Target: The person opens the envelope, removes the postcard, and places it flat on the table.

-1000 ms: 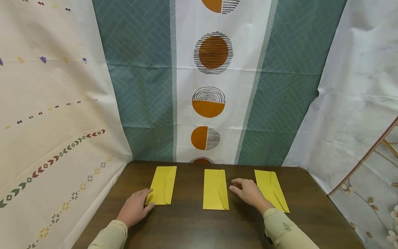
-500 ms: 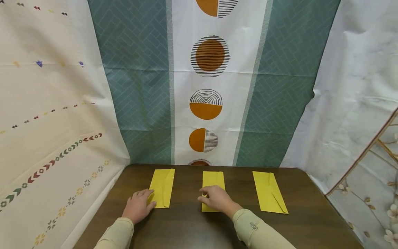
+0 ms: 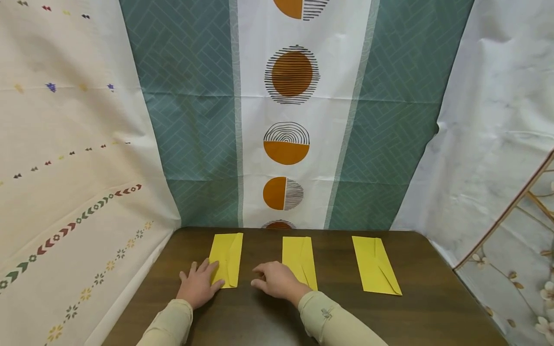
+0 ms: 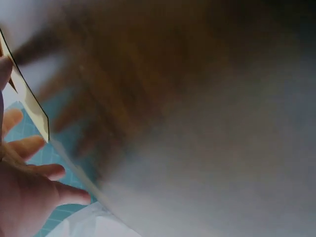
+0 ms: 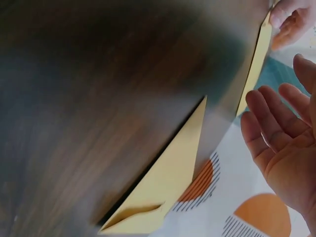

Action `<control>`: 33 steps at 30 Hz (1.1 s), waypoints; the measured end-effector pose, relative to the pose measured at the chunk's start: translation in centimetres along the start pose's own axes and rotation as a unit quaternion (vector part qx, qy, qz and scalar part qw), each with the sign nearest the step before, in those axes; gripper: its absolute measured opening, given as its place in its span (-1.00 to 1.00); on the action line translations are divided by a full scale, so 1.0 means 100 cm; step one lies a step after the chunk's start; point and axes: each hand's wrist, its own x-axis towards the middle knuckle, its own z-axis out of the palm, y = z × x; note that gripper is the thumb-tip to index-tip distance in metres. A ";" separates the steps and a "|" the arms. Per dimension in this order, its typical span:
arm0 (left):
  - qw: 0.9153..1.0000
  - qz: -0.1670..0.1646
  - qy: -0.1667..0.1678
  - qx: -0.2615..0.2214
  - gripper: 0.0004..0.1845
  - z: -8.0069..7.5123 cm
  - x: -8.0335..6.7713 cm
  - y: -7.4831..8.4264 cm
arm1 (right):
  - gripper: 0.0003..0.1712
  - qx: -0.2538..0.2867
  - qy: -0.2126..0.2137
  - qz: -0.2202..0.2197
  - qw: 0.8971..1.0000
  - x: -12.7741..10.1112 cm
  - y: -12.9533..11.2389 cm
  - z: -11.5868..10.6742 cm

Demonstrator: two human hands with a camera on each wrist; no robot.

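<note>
Three yellow envelopes lie apart on the dark wooden table: a left envelope (image 3: 227, 254), a middle envelope (image 3: 299, 254) and a right envelope (image 3: 375, 264). My left hand (image 3: 199, 284), fingers spread, rests at the near left corner of the left envelope, with fingertips and thumb over it. Between the left and middle envelopes hovers my right hand (image 3: 277, 281), its fingers loosely bent around nothing; its wrist side hides part of the middle envelope. In the right wrist view the right palm (image 5: 289, 158) is bare, and the middle envelope (image 5: 168, 177) shows a slightly gaping flap.
The brown tabletop (image 3: 337, 317) runs back to a green and white curtain (image 3: 195, 144) with orange circles. A patterned cream cloth (image 3: 78, 192) hangs on the left, and a white floral cloth (image 3: 489, 192) on the right.
My right hand has swept leftward from beside the right envelope, across the middle one, to the gap near the left one. The left hand has shifted slightly right, its fingers spreading more.
</note>
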 end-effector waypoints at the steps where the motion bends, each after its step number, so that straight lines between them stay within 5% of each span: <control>1: 1.000 -0.010 -0.017 -0.002 -0.23 0.000 0.000 0.000 | -0.52 -0.006 -0.002 0.001 1.000 0.001 -0.002 0.003; 5: 0.995 -0.053 -0.081 -0.012 -0.09 0.001 0.000 -0.002 | -0.35 -0.054 -0.016 0.009 0.998 0.007 -0.012 0.013; 9: 0.992 -0.067 -0.102 -0.020 -0.04 -0.002 -0.002 -0.002 | -0.13 -0.072 -0.049 0.037 0.996 0.012 -0.020 0.023; 16: 0.995 -0.053 -0.084 -0.002 0.00 0.009 -0.003 -0.008 | -0.02 -0.065 -0.094 0.097 0.989 0.014 -0.029 0.034; 23: 0.997 -0.050 -0.052 -0.009 0.00 0.018 -0.006 -0.013 | 0.01 -0.119 -0.112 0.103 0.981 0.014 -0.027 0.041; 33: 0.998 -0.049 -0.038 -0.011 -0.01 0.024 -0.008 -0.015 | -0.05 -0.123 -0.124 0.110 0.978 0.012 -0.027 0.045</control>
